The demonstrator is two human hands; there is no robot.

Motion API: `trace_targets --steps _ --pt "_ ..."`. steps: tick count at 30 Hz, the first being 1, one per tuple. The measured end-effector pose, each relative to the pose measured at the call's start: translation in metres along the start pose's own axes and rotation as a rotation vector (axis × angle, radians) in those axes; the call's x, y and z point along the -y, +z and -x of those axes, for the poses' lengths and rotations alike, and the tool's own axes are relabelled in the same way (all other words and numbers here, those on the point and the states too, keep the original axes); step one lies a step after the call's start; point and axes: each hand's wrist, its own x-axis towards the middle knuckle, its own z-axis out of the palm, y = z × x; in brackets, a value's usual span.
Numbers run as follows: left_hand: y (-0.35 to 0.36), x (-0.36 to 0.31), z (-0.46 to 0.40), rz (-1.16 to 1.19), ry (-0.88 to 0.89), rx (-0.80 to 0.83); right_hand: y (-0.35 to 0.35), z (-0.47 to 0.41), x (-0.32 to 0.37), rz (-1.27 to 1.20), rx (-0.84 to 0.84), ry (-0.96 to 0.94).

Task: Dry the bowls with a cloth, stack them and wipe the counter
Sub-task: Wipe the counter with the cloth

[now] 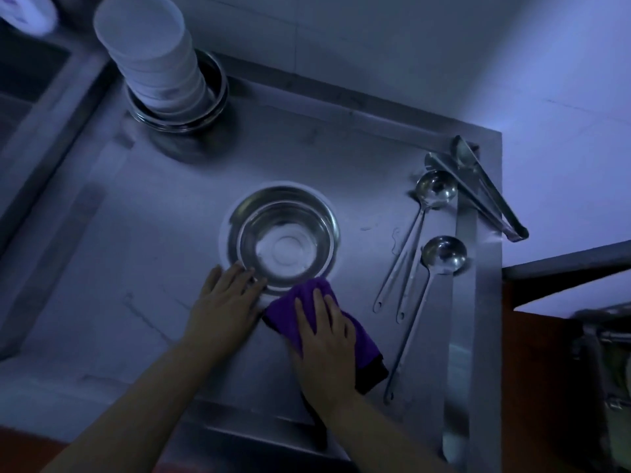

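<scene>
Since the brushed stainless steel counter (164, 254) takes up most of the view, start there: it looks like the wiping stage is on, though I can't tell from one dim shot how much of the surface is done, and there are a few smudgy marks near the ladles. Back left, the tall stack of white round bowls (153, 59) sits nested inside a couple of wider steel bowls, so most of the stacking looks finished to me. One shiny round steel bowl (283, 237) is alone mid-counter, sitting on what seems to be a white plate or rim, so it likely has yet to join the stack, and I can't say if it's dry. The left hand (227, 302) lies flat with fingers straight, fingertips touching that bowl's near rim, holding nothing. The right hand (324, 339) is spread flat too, pressing down on the folded purple microfibre cloth (290, 312), which lies on the counter just in front of the bowl, its far edge at the rim. Off to the right are steel tongs (485, 186) on the raised edge and two long-handled steel ladles (423, 233), which would need shifting to wipe under them.
</scene>
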Motion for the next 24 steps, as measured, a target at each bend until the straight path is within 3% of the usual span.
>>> trace_targets --steps 4,8,11,17,20,24 --pt "0.003 0.007 -0.002 -0.060 0.013 0.011 0.000 -0.028 -0.006 -0.088 -0.159 0.054" --pt "0.008 0.008 -0.003 -0.094 0.029 -0.047 -0.009 -0.066 -0.006 -0.143 -0.147 0.029" --pt "0.011 0.008 -0.001 -0.106 0.055 -0.085 -0.020 -0.097 -0.008 -0.135 -0.053 -0.020" --pt "0.014 0.012 -0.003 -0.052 0.052 -0.131 -0.017 -0.141 -0.008 0.106 0.406 -0.228" --pt "0.016 0.015 -0.004 -0.011 0.069 -0.158 -0.008 -0.148 -0.001 0.017 0.477 -0.309" --pt "0.019 0.019 -0.008 0.002 0.086 -0.178 0.003 -0.167 0.017 -0.079 0.411 -0.370"
